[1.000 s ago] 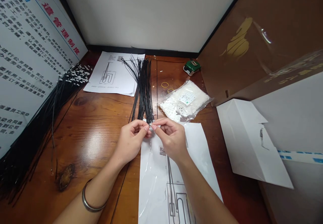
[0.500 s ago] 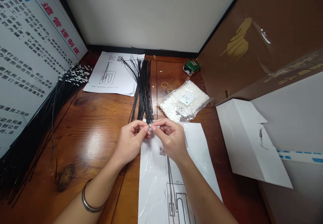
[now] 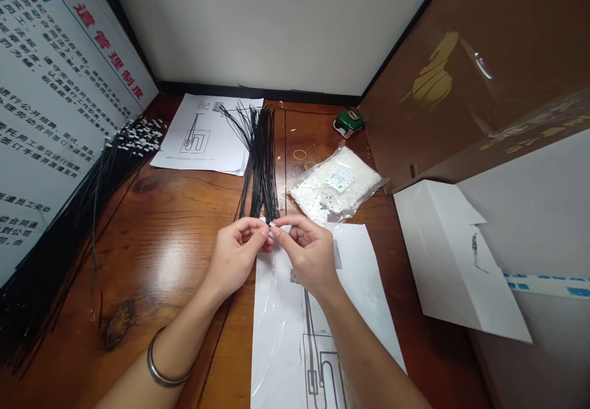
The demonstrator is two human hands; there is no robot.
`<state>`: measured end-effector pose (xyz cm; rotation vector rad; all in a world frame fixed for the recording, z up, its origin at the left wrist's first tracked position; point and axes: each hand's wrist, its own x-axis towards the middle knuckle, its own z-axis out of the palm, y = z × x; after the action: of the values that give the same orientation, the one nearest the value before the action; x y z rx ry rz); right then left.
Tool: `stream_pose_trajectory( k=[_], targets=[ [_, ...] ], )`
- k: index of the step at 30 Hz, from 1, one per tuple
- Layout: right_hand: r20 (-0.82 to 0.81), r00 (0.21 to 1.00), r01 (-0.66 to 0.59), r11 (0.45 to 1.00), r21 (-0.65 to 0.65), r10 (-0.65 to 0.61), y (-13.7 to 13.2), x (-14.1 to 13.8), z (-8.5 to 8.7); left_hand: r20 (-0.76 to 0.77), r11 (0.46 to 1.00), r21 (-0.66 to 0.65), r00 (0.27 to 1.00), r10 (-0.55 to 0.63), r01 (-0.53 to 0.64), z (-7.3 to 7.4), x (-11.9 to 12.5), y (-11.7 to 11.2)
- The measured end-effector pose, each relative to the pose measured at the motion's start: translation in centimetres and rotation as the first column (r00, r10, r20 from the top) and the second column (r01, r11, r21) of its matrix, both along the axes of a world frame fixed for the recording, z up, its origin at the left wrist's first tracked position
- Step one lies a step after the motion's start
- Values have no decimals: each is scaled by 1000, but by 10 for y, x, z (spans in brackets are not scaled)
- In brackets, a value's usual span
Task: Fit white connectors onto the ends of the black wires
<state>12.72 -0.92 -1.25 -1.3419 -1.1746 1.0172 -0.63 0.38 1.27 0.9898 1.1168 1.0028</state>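
Note:
My left hand [image 3: 237,257] and my right hand [image 3: 306,252] meet fingertip to fingertip over the near end of a bundle of thin black wires [image 3: 262,163] lying on the wooden table [image 3: 170,225]. Both hands are closed in a pinch. Between the fingertips shows a tiny white piece, which looks like a small connector [image 3: 272,227]; the left hand's pinch seems to be on a wire end, though that is mostly hidden. A metal bangle [image 3: 159,369] sits on my left wrist. Under my right forearm lies a printed drawing sheet [image 3: 295,317] partly covered in clear film.
A clear bag of small white parts [image 3: 338,183] lies right of the bundle. A second drawing sheet [image 3: 207,132] lies at the back. Many black wires with white ends [image 3: 92,194] lean along the left sign board. A green tape measure [image 3: 349,121], rubber bands [image 3: 300,154] and a white paper bag [image 3: 454,261] are on the right.
The hands stay pinched together at the wire bundle's end, with only small finger shifts. The view has shifted slightly.

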Motion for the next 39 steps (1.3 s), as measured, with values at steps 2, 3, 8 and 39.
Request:
stream_pose_trajectory(
  k=[2,3,8,39],
  targets=[
    [8,1000,8,999,32,-8,0,0,-2,-5,1000,1,1000,-5,5,0,0,0],
    [10,1000,9,999,50,-9,0,0,-2,-12,1000,3,1000,-12,12,0,-1,-1],
    [10,1000,-3,995,103,2,0,1,-4,-58,998,36,998,-39,41,-1,-2,-1],
    [435,898,-215,926,310,63,5,10,-2,-50,1000,22,999,-15,16,-8,0,-3]
  ],
)
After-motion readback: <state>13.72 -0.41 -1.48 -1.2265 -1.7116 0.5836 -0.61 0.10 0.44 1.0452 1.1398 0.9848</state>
